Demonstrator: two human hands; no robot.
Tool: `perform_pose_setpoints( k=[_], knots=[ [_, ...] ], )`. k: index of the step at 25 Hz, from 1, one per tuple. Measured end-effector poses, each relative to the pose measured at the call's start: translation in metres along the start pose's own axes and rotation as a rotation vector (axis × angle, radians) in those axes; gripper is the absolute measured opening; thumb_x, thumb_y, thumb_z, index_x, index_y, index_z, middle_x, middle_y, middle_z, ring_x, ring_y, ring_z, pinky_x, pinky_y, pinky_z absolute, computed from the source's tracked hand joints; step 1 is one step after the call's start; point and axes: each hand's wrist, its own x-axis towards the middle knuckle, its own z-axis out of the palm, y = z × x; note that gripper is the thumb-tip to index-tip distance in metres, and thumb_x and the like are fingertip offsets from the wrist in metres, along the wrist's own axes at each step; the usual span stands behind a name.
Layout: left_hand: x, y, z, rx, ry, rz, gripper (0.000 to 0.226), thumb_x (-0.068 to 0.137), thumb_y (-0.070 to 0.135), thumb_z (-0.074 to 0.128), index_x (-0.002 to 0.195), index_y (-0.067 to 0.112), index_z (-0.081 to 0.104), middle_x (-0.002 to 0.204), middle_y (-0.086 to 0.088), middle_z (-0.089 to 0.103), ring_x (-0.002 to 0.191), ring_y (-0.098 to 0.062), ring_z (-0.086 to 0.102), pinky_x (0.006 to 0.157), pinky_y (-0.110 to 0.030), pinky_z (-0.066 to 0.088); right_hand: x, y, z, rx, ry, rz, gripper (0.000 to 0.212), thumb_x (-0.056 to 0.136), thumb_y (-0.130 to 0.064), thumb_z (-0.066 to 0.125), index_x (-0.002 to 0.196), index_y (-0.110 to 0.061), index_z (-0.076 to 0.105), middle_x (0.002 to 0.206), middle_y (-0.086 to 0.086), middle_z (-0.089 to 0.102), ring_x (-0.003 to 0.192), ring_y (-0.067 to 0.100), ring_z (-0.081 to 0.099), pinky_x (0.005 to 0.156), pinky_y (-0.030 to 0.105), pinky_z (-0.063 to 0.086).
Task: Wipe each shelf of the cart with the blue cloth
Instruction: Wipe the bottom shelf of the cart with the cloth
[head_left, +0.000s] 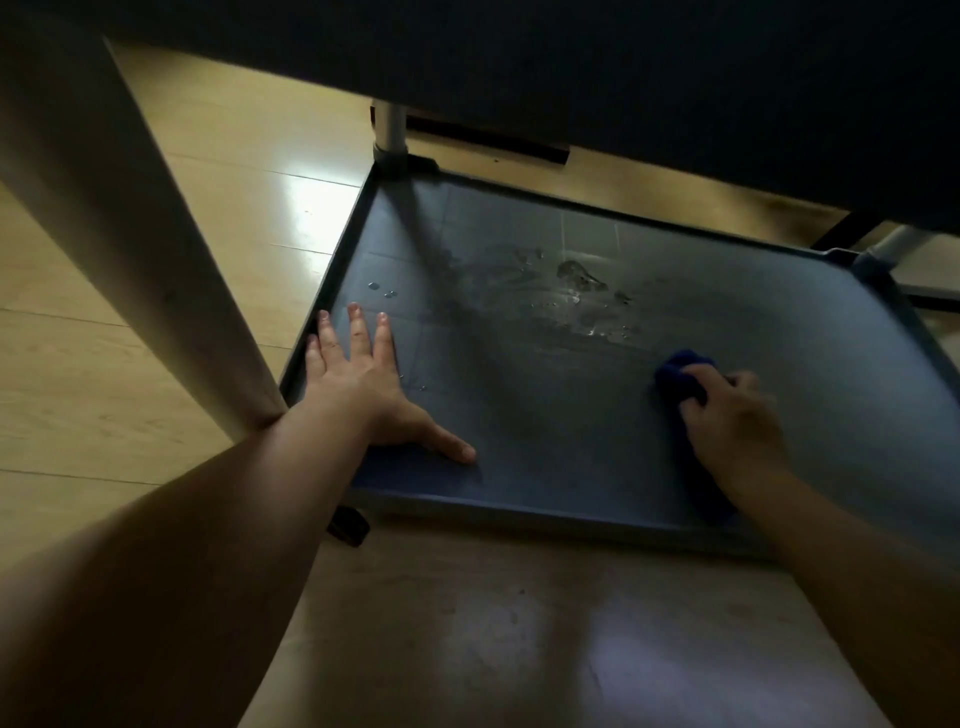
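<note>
Gripping the blue cloth (678, 376) in our right hand (732, 421), we see the wet patch (571, 291) lying ahead and leftward on the bottom shelf (519, 415); our left hand (363, 384) braces flat, fingers spread, farther off.

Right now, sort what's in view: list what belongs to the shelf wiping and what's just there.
Belongs to the job:
- blue cloth, bunched in the right hand
- bottom shelf, with water droplets
- left hand, flat on the shelf

Just there:
- wooden floor
- pale leg at left
- cart caster
</note>
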Motion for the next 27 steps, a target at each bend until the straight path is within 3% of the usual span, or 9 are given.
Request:
perform_pose_setpoints(
  k=[3,6,9,12,16,19,22,27],
  knots=[
    [0.003,-0.001,0.002,-0.002,0.017,0.006,0.198,-0.006,0.112,0.044,0.153,0.023,-0.037,0.161,-0.013,-0.046,0.145,-0.042,-0.041,0.114,-0.051,-0.024,-0.001,0.024,-0.012,-0.033,-0.034,0.096,0.035,0.097,-0.022,0.051,0.131,-0.023,0.055,0.122,0.025,0.048,0.106,0.048,0.052,0.088,0.050,0.048],
    [0.002,-0.002,-0.001,-0.005,0.021,0.000,0.198,-0.005,0.112,0.042,0.151,0.022,-0.039,0.161,-0.013,-0.046,0.146,-0.043,-0.041,0.114,-0.052,-0.023,0.003,0.004,-0.016,0.076,-0.001,0.160,0.036,0.096,-0.019,0.052,0.132,-0.019,0.054,0.125,0.024,0.049,0.106,0.047,0.054,0.087,0.047,0.047],
    [0.001,-0.002,-0.002,-0.005,0.016,0.003,0.198,-0.004,0.112,0.041,0.151,0.019,-0.038,0.160,-0.015,-0.046,0.145,-0.044,-0.041,0.115,-0.053,-0.023,0.012,-0.056,-0.014,0.314,0.072,0.025,0.034,0.094,-0.018,0.058,0.128,-0.018,0.058,0.122,0.021,0.057,0.102,0.040,0.059,0.083,0.037,0.045],
    [0.000,-0.001,-0.004,-0.024,0.002,0.009,0.198,-0.005,0.111,0.042,0.153,0.020,-0.036,0.160,-0.015,-0.046,0.144,-0.044,-0.042,0.112,-0.053,-0.024,0.025,-0.159,-0.003,0.489,0.078,-0.183,0.031,0.092,-0.018,0.061,0.123,-0.021,0.062,0.120,0.016,0.058,0.104,0.031,0.059,0.083,0.030,0.040],
    [0.004,0.000,-0.002,-0.010,0.014,-0.022,0.196,0.003,0.107,0.055,0.154,0.020,-0.035,0.162,-0.015,-0.043,0.145,-0.044,-0.042,0.119,-0.058,-0.020,0.037,-0.284,0.017,0.534,-0.036,-0.470,0.032,0.094,-0.026,0.056,0.126,-0.029,0.058,0.120,0.011,0.054,0.109,0.026,0.054,0.085,0.031,0.042],
    [0.006,-0.003,-0.002,-0.035,0.034,0.011,0.194,0.005,0.106,0.056,0.153,0.020,-0.036,0.164,-0.015,-0.040,0.145,-0.043,-0.042,0.119,-0.056,-0.022,0.034,-0.335,0.038,0.447,-0.144,-0.558,0.032,0.094,-0.026,0.055,0.125,-0.033,0.057,0.121,0.008,0.051,0.108,0.027,0.050,0.092,0.038,0.044],
    [0.008,-0.004,-0.003,-0.038,0.051,0.012,0.199,-0.005,0.108,0.045,0.155,0.020,-0.033,0.165,-0.015,-0.038,0.146,-0.041,-0.042,0.119,-0.055,-0.023,0.038,-0.339,0.052,0.306,-0.184,-0.590,0.030,0.095,-0.023,0.050,0.123,-0.033,0.056,0.124,0.009,0.047,0.109,0.031,0.046,0.088,0.040,0.041],
    [0.008,-0.003,0.000,-0.015,0.064,-0.012,0.198,-0.004,0.109,0.048,0.155,0.023,-0.033,0.163,-0.010,-0.042,0.144,-0.038,-0.045,0.111,-0.052,-0.026,0.068,-0.254,0.048,0.224,-0.103,-0.492,0.030,0.089,-0.023,0.052,0.118,-0.029,0.057,0.119,0.014,0.048,0.105,0.037,0.049,0.082,0.041,0.043]
  ],
)
